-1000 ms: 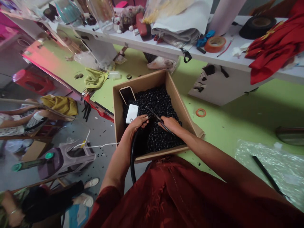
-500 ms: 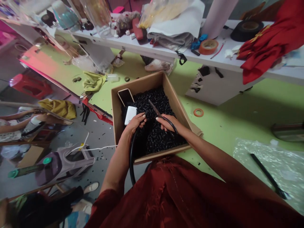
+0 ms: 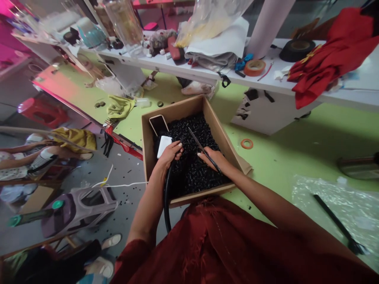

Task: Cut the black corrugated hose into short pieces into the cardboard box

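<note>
My left hand [image 3: 173, 152] is closed on a long black tube [image 3: 167, 193], which hangs down beside my left forearm and over the box's near edge. In my right hand [image 3: 212, 157] is a pair of scissors [image 3: 199, 143], its blades pointing away from me toward the far side of the box. Both hands are over an open cardboard box [image 3: 225, 134]. A heap of short black pieces [image 3: 195, 173] fills it. On the heap a white device [image 3: 164, 146] lies partly behind my left hand, and a phone [image 3: 159, 125] leans in the far left corner.
The box stands on a green table [image 3: 266, 157] with an orange tape ring [image 3: 246, 143] to its right. A cluttered white shelf [image 3: 213, 69] spans the back. At left are a grey plastic stool [image 3: 97, 205], a white cable [image 3: 127, 184] and a seated person [image 3: 38, 156].
The scissors' handles have swung closer together in my right hand, and that hand has shifted slightly to the right. My left hand keeps its hold on the tube. The camera view has tilted slightly.
</note>
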### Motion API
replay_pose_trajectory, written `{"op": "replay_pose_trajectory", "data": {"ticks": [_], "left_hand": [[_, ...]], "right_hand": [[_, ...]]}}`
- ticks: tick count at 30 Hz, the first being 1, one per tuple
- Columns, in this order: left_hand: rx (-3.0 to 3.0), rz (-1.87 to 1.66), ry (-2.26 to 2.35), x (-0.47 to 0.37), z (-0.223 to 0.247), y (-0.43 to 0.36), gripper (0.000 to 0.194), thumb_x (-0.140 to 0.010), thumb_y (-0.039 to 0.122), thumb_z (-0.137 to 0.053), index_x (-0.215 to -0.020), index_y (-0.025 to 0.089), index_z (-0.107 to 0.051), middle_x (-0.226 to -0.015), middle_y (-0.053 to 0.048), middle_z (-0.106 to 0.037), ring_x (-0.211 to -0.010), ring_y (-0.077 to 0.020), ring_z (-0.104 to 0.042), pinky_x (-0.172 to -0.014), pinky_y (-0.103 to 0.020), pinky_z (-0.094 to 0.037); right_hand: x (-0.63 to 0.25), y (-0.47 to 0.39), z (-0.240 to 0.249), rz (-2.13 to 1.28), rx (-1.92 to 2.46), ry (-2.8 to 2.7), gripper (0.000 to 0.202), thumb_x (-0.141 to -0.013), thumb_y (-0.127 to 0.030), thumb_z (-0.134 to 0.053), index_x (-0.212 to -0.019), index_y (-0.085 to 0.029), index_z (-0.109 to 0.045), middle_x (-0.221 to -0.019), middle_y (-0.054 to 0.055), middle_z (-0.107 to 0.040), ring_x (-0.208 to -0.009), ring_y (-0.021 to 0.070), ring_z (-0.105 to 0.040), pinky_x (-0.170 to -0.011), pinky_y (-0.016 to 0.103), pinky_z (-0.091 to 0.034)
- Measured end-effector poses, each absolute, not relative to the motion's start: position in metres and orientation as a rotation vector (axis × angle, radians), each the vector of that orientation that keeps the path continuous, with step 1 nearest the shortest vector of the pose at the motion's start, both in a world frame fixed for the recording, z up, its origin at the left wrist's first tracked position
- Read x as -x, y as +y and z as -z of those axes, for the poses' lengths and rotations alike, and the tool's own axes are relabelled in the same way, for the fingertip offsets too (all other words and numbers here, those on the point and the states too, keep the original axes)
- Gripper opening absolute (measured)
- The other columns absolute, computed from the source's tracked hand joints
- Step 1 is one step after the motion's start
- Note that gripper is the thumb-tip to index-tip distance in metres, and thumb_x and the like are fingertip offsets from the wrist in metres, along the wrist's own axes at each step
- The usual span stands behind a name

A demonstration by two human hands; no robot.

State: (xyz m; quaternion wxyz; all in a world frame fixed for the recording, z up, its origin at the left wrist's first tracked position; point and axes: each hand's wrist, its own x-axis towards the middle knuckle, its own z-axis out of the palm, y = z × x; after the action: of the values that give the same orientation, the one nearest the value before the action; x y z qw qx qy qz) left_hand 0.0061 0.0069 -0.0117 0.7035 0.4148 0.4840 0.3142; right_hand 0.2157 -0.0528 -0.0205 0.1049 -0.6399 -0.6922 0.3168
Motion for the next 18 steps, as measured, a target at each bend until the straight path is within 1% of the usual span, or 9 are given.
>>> {"op": "replay_pose_trajectory", "data": {"ticks": [2, 4, 9, 13, 18], "left_hand": [[-0.947, -0.698, 1.081, -0.007, 0.010, 0.005, 0.032, -0.072, 0.033, -0.070, -0.092, 0.013, -0.055, -0.064, 0.005, -0.045, -0.043, -0.0010, -0.034, -0.038, -0.014, -0.018], [-0.959, -0.702, 1.095, -0.007, 0.011, 0.003, 0.032, -0.071, 0.031, -0.070, -0.093, 0.013, -0.055, -0.063, 0.005, -0.044, -0.043, -0.0008, -0.034, -0.038, -0.014, -0.018], [-0.907, -0.697, 1.159, -0.007, 0.018, 0.001, 0.035, -0.069, 0.032, -0.072, -0.093, 0.014, -0.054, -0.064, 0.005, -0.045, -0.042, -0.0010, -0.035, -0.038, -0.014, -0.017], [-0.920, -0.702, 1.171, -0.001, 0.019, 0.001, 0.037, -0.067, 0.033, -0.073, -0.091, 0.012, -0.053, -0.064, 0.005, -0.045, -0.042, -0.0009, -0.034, -0.038, -0.015, -0.017], [-0.918, -0.724, 1.170, 0.007, 0.017, 0.000, 0.040, -0.066, 0.033, -0.073, -0.094, 0.013, -0.053, -0.064, 0.006, -0.044, -0.042, 0.0000, -0.032, -0.039, -0.015, -0.015]], "right_hand": [[-0.217, -0.053, 0.022, -0.846, 1.950, -2.081, 0.035, -0.093, -0.051, -0.040, -0.104, -0.021, -0.053, -0.087, 0.010, -0.071, -0.081, 0.0239, -0.068, -0.067, 0.026, -0.043], [-0.219, -0.052, 0.023, -0.795, 1.993, -2.100, 0.038, -0.093, -0.053, -0.038, -0.107, -0.020, -0.052, -0.091, 0.012, -0.071, -0.086, 0.0261, -0.068, -0.069, 0.028, -0.043], [-0.220, -0.051, 0.022, -0.764, 2.005, -2.161, 0.042, -0.095, -0.053, -0.032, -0.112, -0.019, -0.049, -0.091, 0.015, -0.071, -0.086, 0.0281, -0.069, -0.068, 0.030, -0.043], [-0.216, -0.053, 0.019, -0.755, 1.994, -2.242, 0.041, -0.094, -0.052, -0.032, -0.111, -0.019, -0.049, -0.088, 0.015, -0.071, -0.084, 0.0290, -0.069, -0.066, 0.031, -0.043], [-0.213, -0.054, 0.020, -0.725, 1.994, -2.289, 0.040, -0.094, -0.052, -0.031, -0.111, -0.020, -0.048, -0.088, 0.014, -0.072, -0.084, 0.0302, -0.069, -0.066, 0.032, -0.044]]}}
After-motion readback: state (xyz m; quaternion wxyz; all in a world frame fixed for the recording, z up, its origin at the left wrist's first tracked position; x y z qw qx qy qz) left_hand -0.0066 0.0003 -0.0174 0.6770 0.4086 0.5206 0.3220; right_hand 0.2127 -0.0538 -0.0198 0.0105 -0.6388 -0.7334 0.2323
